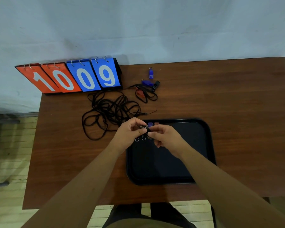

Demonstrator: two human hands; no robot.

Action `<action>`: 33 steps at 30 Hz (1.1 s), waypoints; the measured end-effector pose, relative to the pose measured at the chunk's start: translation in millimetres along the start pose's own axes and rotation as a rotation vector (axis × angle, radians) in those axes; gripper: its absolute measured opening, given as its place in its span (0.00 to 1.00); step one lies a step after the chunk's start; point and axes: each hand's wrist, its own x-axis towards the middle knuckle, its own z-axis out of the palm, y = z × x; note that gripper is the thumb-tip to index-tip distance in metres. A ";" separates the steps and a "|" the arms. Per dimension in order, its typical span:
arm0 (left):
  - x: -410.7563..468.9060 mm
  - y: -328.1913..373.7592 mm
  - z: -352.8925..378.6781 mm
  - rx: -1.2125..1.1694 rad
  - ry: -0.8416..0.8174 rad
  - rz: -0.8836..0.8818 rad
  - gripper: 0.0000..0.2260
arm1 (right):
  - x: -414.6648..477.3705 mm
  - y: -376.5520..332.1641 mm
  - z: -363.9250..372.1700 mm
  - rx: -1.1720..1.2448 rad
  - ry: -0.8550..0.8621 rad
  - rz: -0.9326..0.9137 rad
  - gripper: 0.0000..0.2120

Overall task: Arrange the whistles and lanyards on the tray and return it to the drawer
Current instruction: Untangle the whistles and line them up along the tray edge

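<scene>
A black tray [201,145] lies on the brown table. Over its far left corner my left hand [132,130] and my right hand [164,137] together pinch a small black whistle [148,128] with a metal ring. Behind my hands, a blue whistle [150,124] and a reddish one [156,123] lie on the tray; two metal rings [140,139] show below my left hand. A tangle of black lanyards [109,112] lies left of the tray. Farther back lie two blue whistles [150,74] [146,82], a black whistle [156,84] and a red whistle [140,93] with lanyards.
A flip scoreboard [69,76] reading 10 and 09 stands at the table's far left edge against the wall. The table's right half [237,104] is bare wood. The near table edge is just in front of my body.
</scene>
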 end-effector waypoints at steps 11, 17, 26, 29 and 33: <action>-3.9 -7.1 14.1 -0.249 0.132 -0.154 0.05 | -6.7 2.0 -0.7 0.092 0.100 -0.159 0.12; -6.5 -1.7 15.3 -0.021 0.170 -0.061 0.07 | -8.8 -3.6 0.7 0.233 0.161 -0.163 0.06; 5.2 -40.6 4.0 0.825 0.237 0.277 0.16 | 2.1 25.8 -33.7 -0.256 0.475 -0.086 0.19; 9.0 -45.7 7.9 0.877 0.196 0.293 0.17 | 10.7 37.2 -41.9 -0.390 0.539 -0.020 0.13; 15.1 -50.3 11.1 0.892 0.185 0.267 0.17 | 24.6 44.0 -41.7 -0.555 0.538 0.017 0.10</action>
